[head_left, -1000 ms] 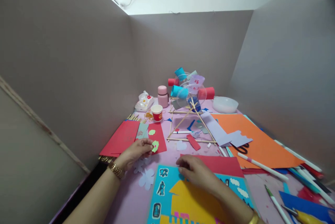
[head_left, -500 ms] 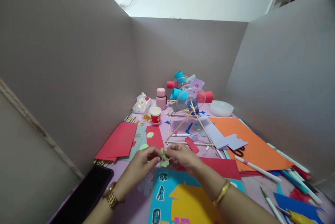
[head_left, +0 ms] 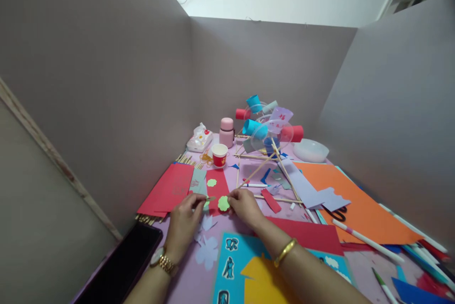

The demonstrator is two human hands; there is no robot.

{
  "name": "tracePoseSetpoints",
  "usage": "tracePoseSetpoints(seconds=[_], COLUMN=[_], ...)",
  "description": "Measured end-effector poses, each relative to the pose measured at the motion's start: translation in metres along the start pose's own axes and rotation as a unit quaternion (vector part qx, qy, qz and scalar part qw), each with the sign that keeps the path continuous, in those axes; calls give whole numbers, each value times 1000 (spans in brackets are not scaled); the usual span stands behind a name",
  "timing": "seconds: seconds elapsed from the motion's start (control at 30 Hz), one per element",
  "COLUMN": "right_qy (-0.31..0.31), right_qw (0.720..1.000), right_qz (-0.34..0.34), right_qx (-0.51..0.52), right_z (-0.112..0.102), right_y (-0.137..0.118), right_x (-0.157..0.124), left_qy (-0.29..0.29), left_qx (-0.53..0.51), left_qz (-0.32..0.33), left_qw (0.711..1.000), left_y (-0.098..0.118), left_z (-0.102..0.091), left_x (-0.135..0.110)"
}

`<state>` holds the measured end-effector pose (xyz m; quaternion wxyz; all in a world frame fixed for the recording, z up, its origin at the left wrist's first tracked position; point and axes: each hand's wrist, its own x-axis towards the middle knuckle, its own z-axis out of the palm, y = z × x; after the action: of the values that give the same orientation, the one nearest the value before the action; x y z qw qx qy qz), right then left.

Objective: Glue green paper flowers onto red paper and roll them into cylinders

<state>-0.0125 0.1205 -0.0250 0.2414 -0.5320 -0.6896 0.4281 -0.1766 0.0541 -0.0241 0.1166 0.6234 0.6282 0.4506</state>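
My left hand [head_left: 185,211] is closed, thumb and fingers pinching a small thin piece whose kind I cannot make out. Just right of it, my right hand [head_left: 247,207] pinches the edge of a light green scalloped paper cutout [head_left: 223,203], flower- or cloud-shaped, over a red paper strip [head_left: 219,179]. Farther up the strip lies a similar green cutout [head_left: 212,182]. More green paper shows partly behind my left fingertips. Below my hands is a blue sheet [head_left: 231,290] with dark figure stickers and yellow house-like shapes; my right forearm covers part of it.
A stick frame [head_left: 284,171] carries a wheel with coloured paper cups [head_left: 254,128]. Behind my hands stand a red-and-white paper cup [head_left: 219,156] and a pink flask [head_left: 226,133]. A black phone [head_left: 124,261] lies left; orange paper [head_left: 373,209], scissors [head_left: 336,214] and pens lie right.
My hands have moved apart and slightly forward from the green cutout they held together. My right hand now has a green cutout over the red strip. The camera view has shifted left.
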Motion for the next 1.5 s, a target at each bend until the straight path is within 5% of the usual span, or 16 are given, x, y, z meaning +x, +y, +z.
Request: tracePoseSetpoints(seconds=[0.17, 0.47, 0.67, 0.9, 1.07, 1.3, 1.5], right_qy=[31, 96, 107, 94, 58, 77, 97], right_qw=[997, 992, 986, 989, 989, 993, 993], right_qz=[-19, -86, -124, -92, -61, -63, -55], right_qx=[-64, -16, 33, -64, -119, -71, -36], right_z=[4, -17, -63, -105, -103, -94, -96], right_y=[1, -9, -19, 33, 57, 59, 68], right_x=[4, -9, -50, -116, -137, -145, -148], left_qy=[-34, -61, -117, -92, -119, -158, -188], left_qx=[63, 185, 208, 182, 195, 255, 285], left_qz=[94, 136, 150, 103, 60, 44, 29], left_qw=[993, 971, 959, 973, 972, 953, 940], left_y=[3, 7, 5, 16, 19, 25, 20], left_z=[8, 18, 31, 0, 0, 30, 33], left_x=[-2, 27, 35, 27, 29, 49, 54])
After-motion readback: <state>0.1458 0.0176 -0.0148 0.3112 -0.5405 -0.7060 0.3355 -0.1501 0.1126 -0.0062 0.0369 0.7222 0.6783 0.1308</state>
